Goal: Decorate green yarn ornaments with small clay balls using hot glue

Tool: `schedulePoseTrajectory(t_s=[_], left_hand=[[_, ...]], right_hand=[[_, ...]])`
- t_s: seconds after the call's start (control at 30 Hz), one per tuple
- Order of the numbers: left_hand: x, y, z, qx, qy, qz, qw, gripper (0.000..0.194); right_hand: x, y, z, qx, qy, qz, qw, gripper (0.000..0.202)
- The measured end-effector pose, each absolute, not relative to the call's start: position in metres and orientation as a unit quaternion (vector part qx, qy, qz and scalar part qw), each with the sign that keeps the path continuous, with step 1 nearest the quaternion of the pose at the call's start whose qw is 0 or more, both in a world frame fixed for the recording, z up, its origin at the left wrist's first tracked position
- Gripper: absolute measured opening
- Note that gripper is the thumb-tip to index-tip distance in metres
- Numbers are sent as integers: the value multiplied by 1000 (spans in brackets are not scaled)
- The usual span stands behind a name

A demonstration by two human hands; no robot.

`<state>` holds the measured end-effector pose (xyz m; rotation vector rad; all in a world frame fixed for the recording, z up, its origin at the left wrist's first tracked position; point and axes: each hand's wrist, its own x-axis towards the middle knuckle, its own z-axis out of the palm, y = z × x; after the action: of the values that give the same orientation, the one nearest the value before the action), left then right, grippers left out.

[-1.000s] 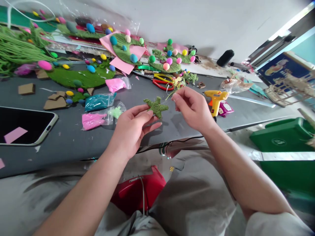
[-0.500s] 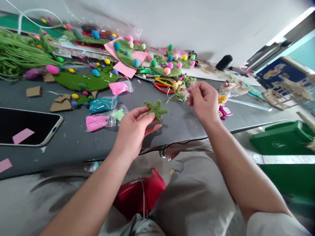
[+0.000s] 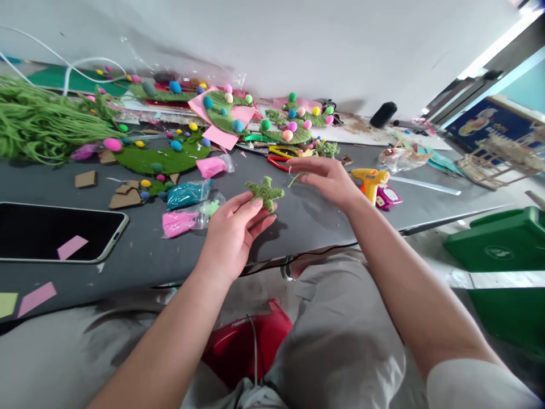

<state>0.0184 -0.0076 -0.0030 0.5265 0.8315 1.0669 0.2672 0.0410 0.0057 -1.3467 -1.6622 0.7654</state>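
A small green star wrapped in yarn [image 3: 266,194], with a coiled spiral at its middle, is held between the thumb and fingers of my left hand [image 3: 232,227] above the grey table. My right hand [image 3: 326,177] is to the right of the star, palm down with its fingers stretched out. Below its fingertips shows a thin green yarn strand [image 3: 293,180]; the hand covers the spot where yarn scraps lay. I see nothing gripped in that hand. Behind its fingertips lie red-handled scissors [image 3: 277,164] and a yellow-handled tool [image 3: 284,151].
A yellow glue gun [image 3: 369,179] stands right of my right wrist, beside a magenta packet [image 3: 388,197]. Clay bags [image 3: 187,194] lie left of the star, with a phone [image 3: 55,233] further left. Green yarn [image 3: 51,125] and ball-decorated green pieces [image 3: 170,159] line the back.
My right hand has turned palm down, shifted left and stretched its pinched fingers over the scraps. The left hand still holds the star. The view has shifted slightly, revealing the glue gun.
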Motion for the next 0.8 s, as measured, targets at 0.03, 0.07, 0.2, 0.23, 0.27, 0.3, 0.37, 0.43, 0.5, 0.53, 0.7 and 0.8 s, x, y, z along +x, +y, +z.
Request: schedulePoseTrajectory(t_s=[0.03,0.07,0.2,0.23,0.27,0.3,0.37,0.43,0.5,0.53,0.7,0.8], left_hand=[[18,-7,-3,243,379,488,748,20],[17,-7,-3,245,378,489,747,20],[18,-6,-5,248,376,503,738,23],[18,-6,-5,247,377,507,735,24],[18,-6,-5,244,377,511,733,24],[18,-6,-4,242,378,515,731,24],[18,-6,-3,235,378,520,729,23],[17,-6,-3,227,376,522,731,23],[16,-6,-3,219,374,522,735,24],[16,-6,-3,215,372,520,738,24],[14,-6,0,211,361,490,765,20],[13,-7,3,210,360,485,769,21]], right_hand=[[259,33,11,-477,-686,392,385,50],[250,26,16,-430,-695,451,359,56],[221,8,23,-433,-682,469,357,44],[217,7,22,-455,-679,450,361,36],[214,7,21,-473,-678,430,363,31],[212,8,20,-487,-679,412,363,28],[213,10,19,-498,-686,384,366,29],[218,12,20,-504,-687,361,379,30],[225,15,22,-518,-664,346,414,32],[228,16,22,-527,-639,341,444,35],[243,26,19,-579,-519,284,561,51],[256,38,11,-602,-493,226,586,47]])
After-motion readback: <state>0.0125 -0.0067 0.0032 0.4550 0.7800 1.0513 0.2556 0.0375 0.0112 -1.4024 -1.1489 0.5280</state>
